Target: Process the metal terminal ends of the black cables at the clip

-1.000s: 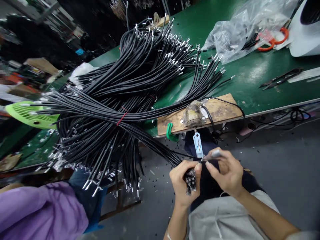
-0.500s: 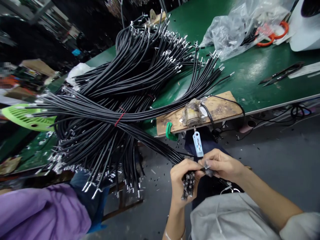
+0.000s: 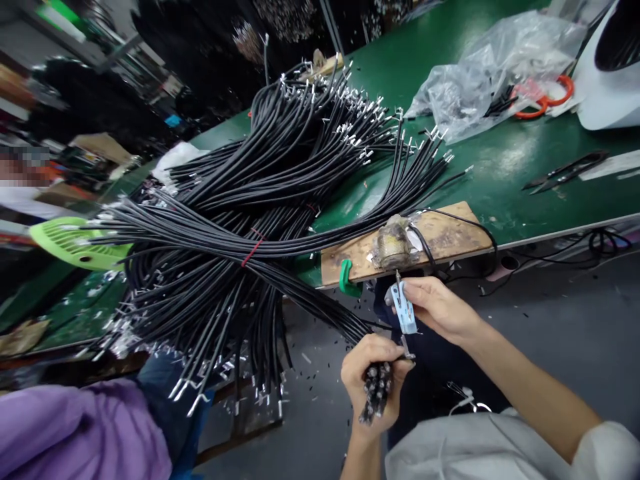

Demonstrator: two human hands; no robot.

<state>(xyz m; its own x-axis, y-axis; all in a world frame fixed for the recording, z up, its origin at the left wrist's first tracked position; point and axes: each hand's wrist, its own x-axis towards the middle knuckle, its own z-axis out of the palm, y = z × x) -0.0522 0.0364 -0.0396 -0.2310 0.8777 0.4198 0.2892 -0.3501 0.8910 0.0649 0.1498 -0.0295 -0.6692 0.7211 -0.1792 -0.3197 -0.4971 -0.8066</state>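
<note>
My left hand [image 3: 373, 377] is wrapped round a bundle of black cables [image 3: 333, 315], whose ends stick out below the fist. One stripped cable end [image 3: 406, 347] stands out between its thumb and finger. Just above, my right hand [image 3: 440, 307] has its thumb and fingers closed at the light blue clip [image 3: 404, 310]. This clip sits on the shaft of a small motor [image 3: 393, 245], which is fixed to a wooden board [image 3: 453, 230] at the table edge. A red tie [image 3: 253, 252] goes round the cables further left.
A large cable pile [image 3: 220, 293] covers the left of the green table [image 3: 505, 173]. Orange-handled scissors [image 3: 560, 93], a plastic bag [image 3: 460, 87] and black snips [image 3: 567, 172] lie right. A green clamp [image 3: 347, 277] holds the board. A person's purple sleeve [image 3: 85, 433] is lower left.
My right hand has moved up from the cable ends at my left hand to the blue clip. My left hand keeps its bundle. The whole view has shifted slightly.
</note>
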